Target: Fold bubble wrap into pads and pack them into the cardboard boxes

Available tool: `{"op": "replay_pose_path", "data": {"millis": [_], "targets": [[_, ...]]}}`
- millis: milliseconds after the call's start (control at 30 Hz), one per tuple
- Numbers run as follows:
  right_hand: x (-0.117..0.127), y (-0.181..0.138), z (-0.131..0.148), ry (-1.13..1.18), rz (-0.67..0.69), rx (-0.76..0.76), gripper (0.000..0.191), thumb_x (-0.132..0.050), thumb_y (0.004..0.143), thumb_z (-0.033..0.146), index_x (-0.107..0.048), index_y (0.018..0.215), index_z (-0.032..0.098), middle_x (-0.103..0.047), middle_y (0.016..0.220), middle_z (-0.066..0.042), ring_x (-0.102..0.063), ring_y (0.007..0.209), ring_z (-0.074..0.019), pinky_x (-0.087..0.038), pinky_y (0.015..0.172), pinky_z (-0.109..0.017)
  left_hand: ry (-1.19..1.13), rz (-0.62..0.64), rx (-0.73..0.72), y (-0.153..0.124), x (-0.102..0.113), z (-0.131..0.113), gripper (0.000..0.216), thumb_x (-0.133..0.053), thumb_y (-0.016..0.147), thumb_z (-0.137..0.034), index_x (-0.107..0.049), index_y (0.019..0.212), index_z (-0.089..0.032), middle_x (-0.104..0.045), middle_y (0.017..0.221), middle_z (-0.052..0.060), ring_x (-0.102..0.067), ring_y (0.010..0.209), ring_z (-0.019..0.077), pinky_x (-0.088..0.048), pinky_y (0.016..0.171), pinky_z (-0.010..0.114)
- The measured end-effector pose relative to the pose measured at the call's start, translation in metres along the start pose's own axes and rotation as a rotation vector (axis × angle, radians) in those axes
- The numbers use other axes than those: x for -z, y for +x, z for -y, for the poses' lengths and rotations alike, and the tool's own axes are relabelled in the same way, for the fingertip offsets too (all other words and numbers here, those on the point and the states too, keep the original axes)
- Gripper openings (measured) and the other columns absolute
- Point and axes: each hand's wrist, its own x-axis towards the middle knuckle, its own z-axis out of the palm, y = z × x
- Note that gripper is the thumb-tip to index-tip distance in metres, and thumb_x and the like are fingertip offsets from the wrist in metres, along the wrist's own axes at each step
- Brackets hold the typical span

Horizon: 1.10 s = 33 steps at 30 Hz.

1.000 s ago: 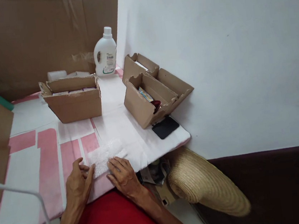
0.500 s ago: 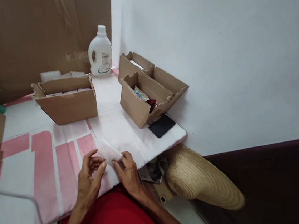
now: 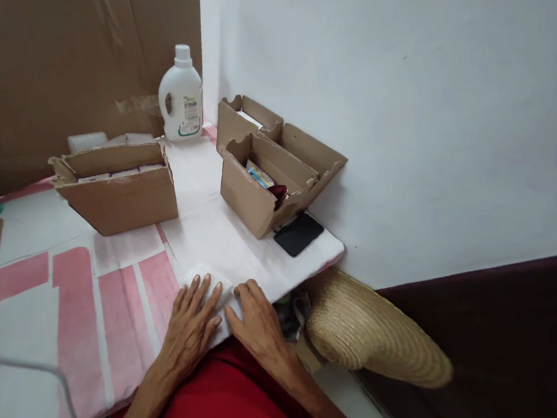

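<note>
A small piece of clear bubble wrap lies near the front edge of the table, which has a pink and white cover. My left hand lies flat on the wrap with its fingers stretched out and spread. Just to its right, my right hand rests on the white sheet with its fingers extended, touching the wrap's right end. Most of the wrap is hidden under my hands. Neither hand grips anything.
An open cardboard box stands at the back left. A second open box with small items inside sits to the right, a black phone beside it. A white detergent bottle stands against the cardboard backing. A straw hat lies below the table corner.
My hands had lifted and folded the bubble wrap between their fingers half a second ago. Now both hands press flat on it against the table.
</note>
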Motion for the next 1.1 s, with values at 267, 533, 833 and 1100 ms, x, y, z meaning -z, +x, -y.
{"op": "replay_pose_path", "data": {"millis": [267, 533, 833, 1100], "targets": [[-0.006, 0.015, 0.002, -0.008, 0.027, 0.292, 0.048, -0.052, 0.100, 0.025, -0.050, 0.146, 0.011, -0.055, 0.148, -0.017, -0.048, 0.140, -0.0304, -0.041, 0.115, -0.049, 0.056, 0.049, -0.052, -0.001, -0.009, -0.002, 0.066, -0.051, 0.097, -0.044, -0.033, 0.158, -0.025, -0.028, 0.167, 0.011, -0.019, 0.156, 0.0314, -0.022, 0.124, 0.053], [-0.032, 0.016, -0.011, -0.044, 0.071, 0.219, 0.049, -0.053, 0.103, 0.038, -0.054, 0.144, 0.012, -0.055, 0.149, -0.017, -0.048, 0.142, -0.0311, -0.037, 0.118, -0.052, -0.228, 0.054, 0.025, 0.007, 0.006, 0.006, 0.042, -0.053, 0.096, -0.040, -0.061, 0.136, -0.028, -0.051, 0.154, 0.010, -0.042, 0.145, 0.0294, -0.033, 0.119, 0.054], [-0.034, 0.011, -0.033, 0.017, -0.033, 0.357, 0.047, -0.056, 0.100, 0.029, -0.053, 0.146, 0.016, -0.059, 0.145, -0.016, -0.055, 0.135, -0.0317, -0.048, 0.110, -0.053, -0.314, -0.104, 0.512, 0.039, 0.015, 0.028, 0.022, -0.057, 0.088, -0.034, -0.065, 0.101, -0.019, -0.065, 0.101, 0.011, -0.062, 0.096, 0.0293, -0.049, 0.089, 0.049], [-0.020, 0.027, -0.049, 0.330, -0.080, 0.181, 0.051, -0.066, 0.091, 0.033, -0.058, 0.141, 0.023, -0.066, 0.133, -0.013, -0.065, 0.123, -0.0293, -0.057, 0.101, -0.043, -0.671, -0.058, 0.425, 0.048, 0.027, 0.025, 0.005, -0.061, 0.079, -0.024, -0.062, 0.084, -0.023, -0.066, 0.092, 0.003, -0.062, 0.086, 0.0185, -0.049, 0.078, 0.030]]}}
